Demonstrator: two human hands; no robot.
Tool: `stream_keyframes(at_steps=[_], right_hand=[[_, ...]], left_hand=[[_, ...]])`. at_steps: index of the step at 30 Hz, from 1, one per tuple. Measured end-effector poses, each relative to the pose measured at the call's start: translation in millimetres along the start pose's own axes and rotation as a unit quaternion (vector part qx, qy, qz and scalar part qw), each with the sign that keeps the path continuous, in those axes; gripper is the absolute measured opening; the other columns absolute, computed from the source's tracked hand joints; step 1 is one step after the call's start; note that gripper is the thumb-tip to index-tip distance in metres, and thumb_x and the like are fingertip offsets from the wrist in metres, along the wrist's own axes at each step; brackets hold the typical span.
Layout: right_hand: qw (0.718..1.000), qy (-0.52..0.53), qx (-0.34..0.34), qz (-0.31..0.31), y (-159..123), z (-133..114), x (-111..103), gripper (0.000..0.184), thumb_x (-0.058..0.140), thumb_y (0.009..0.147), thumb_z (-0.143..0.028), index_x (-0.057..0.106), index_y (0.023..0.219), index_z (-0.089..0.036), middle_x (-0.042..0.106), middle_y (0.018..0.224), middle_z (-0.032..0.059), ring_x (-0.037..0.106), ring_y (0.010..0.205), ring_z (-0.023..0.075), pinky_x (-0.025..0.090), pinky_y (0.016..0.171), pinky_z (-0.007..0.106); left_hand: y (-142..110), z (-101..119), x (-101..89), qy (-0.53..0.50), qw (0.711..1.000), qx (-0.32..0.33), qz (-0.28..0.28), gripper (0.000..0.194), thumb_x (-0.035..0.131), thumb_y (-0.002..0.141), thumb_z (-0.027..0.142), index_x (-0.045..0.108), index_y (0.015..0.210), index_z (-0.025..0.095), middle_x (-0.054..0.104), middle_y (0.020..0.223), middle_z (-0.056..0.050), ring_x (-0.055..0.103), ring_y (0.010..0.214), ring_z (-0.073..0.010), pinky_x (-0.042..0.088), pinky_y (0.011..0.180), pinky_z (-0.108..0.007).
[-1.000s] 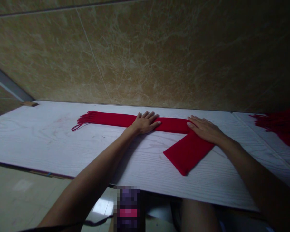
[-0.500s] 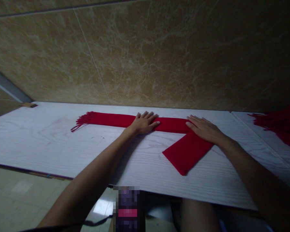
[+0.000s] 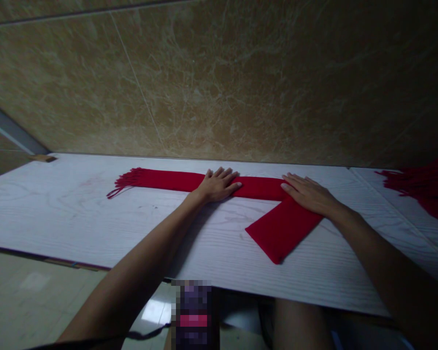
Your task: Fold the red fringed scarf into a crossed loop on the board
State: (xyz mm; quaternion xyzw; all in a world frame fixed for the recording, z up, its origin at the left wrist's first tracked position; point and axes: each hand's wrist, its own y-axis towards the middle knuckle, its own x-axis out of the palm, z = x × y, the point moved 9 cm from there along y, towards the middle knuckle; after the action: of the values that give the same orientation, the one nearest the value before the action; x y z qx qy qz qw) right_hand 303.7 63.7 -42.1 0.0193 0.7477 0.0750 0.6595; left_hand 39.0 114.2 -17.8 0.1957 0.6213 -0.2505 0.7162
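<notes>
A red scarf point(image 3: 171, 180) lies on the white wood-grain table point(image 3: 76, 218), laid in a long narrow strip with its fringe to the left. At the right the strip turns, and a wide folded end slants toward the front edge. My left hand point(image 3: 218, 185) rests flat across the middle of the strip, fingers spread. Flat on the bend at the right lies my right hand point(image 3: 308, 194), fingers stretched out and close together. The part of the bend under my right palm is hidden.
More red fringed fabric point(image 3: 423, 189) lies at the table's right end. A tiled wall point(image 3: 211, 82) runs along the back edge. A small brown block point(image 3: 43, 158) sits at the far left corner, beside a grey metal post point(image 3: 14, 127).
</notes>
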Motion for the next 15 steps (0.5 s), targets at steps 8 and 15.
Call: stream_keyframes(at_steps=[8,15], right_hand=[[1.0,-0.004,0.006,-0.008,-0.9,-2.3,-0.7,0.069,0.024,0.106,-0.055,0.053,0.158,-0.019,0.048,0.167,0.0103,0.039,0.158,0.0306,0.029,0.131,0.055],[1.0,0.008,-0.006,0.001,-0.2,-1.9,-0.6,0.069,0.024,0.106,-0.055,0.054,0.158,-0.021,0.049,0.166,0.0104,0.041,0.157,0.0311,0.03,0.13,0.058]], left_hand=[[0.8,-2.1,1.7,-0.002,1.0,0.001,0.0,0.067,0.03,0.11,0.064,0.035,0.168,0.032,0.029,0.176,-0.005,0.02,0.165,-0.033,0.015,0.131,-0.065],[0.6,-1.5,0.9,-0.006,1.0,0.001,0.0,0.067,0.03,0.11,0.064,0.037,0.168,0.032,0.029,0.176,-0.006,0.02,0.165,-0.0337,0.015,0.131,-0.066]])
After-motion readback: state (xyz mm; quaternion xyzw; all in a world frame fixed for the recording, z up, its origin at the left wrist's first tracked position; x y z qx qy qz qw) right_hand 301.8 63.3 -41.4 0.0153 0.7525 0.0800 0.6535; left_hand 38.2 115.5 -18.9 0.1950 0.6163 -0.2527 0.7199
